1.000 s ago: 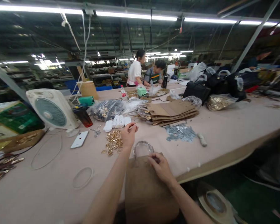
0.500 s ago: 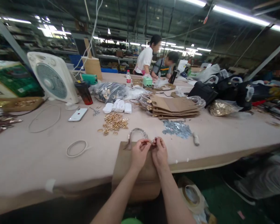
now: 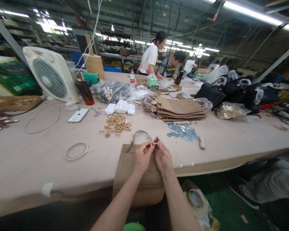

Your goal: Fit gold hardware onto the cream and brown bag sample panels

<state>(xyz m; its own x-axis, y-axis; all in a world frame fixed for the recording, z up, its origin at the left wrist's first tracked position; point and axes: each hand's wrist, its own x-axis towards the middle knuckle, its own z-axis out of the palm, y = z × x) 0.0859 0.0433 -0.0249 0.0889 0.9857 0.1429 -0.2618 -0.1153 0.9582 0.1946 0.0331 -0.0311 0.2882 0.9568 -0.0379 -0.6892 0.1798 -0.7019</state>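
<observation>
A brown bag [image 3: 125,166] lies flat at the table's near edge and hangs over it, its plastic-wrapped handle [image 3: 137,134] arching at the far end. My left hand [image 3: 142,157] and my right hand [image 3: 162,157] meet over the bag by the handle's right end. Both pinch a small gold metal fitting [image 3: 155,144] between the fingertips. A loose pile of gold fittings [image 3: 116,124] lies just beyond the bag, and a patch of small silver plates [image 3: 182,131] lies to the right of it.
On the table are a white fan [image 3: 49,75], a white phone [image 3: 78,115], a tape ring [image 3: 76,150], a cable loop [image 3: 42,117], white pads [image 3: 120,107], a stack of brown bags [image 3: 180,109] and black bags [image 3: 227,89]. Two people [image 3: 159,62] work at the far end. A tape roll [image 3: 195,199] sits below.
My left hand came back from the gold pile with a fitting and joined my right hand at the handle. The view has tilted down; in the last half second the hands barely moved.
</observation>
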